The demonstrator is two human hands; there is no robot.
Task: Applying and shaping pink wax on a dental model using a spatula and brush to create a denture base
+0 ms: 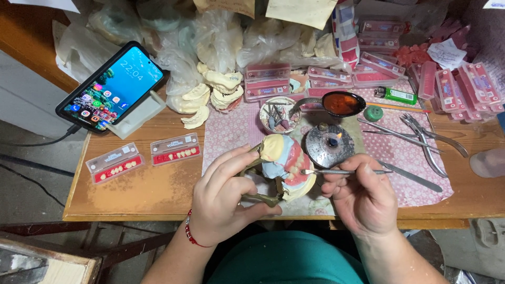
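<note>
Left hand (223, 197) gripped the denture model (281, 163) at lower center (brass frame and all), right hand (360, 192) pinched a metal tool (336, 172) against it. 2 tooth cards (142, 156) sat at left.

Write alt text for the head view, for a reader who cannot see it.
The left hand grips a brass frame holding a plaster dental model, while the right hand holds a thin metal tool with its tip at the pink wax. Behind them a small lit burner sits on a cluttered wooden table.
</note>
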